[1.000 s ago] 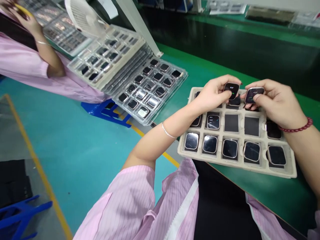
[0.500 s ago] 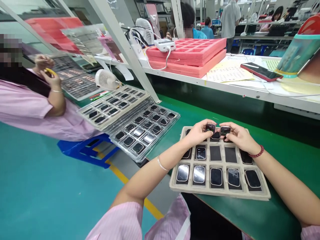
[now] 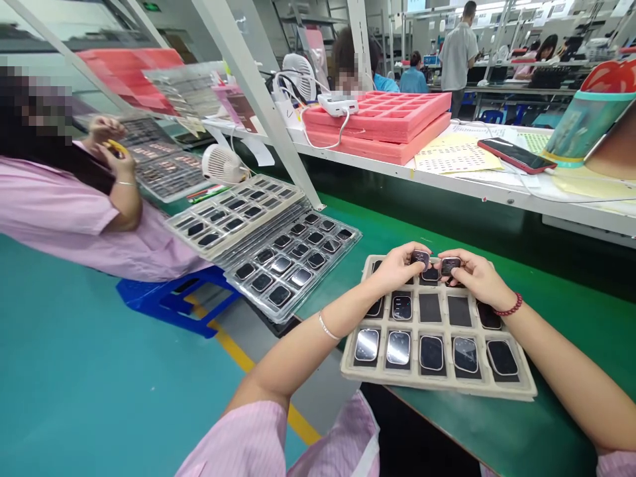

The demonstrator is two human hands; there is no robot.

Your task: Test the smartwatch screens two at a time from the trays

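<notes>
Above the far row of a beige compartment tray (image 3: 437, 384), my left hand (image 3: 400, 266) is closed on a smartwatch (image 3: 420, 259) without a strap, its thumb on the screen. Close beside it, my right hand (image 3: 474, 271) grips another smartwatch (image 3: 450, 266), also thumb on screen. Faint light text shows on both screens. Several more watches lie in the tray, such as a lit one (image 3: 402, 307) in the middle row and a dark one (image 3: 431, 352) in the near row. Two middle-row compartments show only dark pads. My hands partly hide the far row.
Clear plastic trays (image 3: 318, 291) of watch faces stand stacked to the left. A co-worker in a pink sleeve (image 3: 59, 199) sits beyond, near a blue stool (image 3: 173, 305). The shelf (image 3: 447, 182) ahead bears red foam trays (image 3: 392, 142), a phone (image 3: 517, 156) and a teal container (image 3: 586, 129).
The camera view has shifted slightly, so the surroundings sit a little lower and further right. Both hands still hold their watches; my left thumb has moved onto the screen, where text now shows.
</notes>
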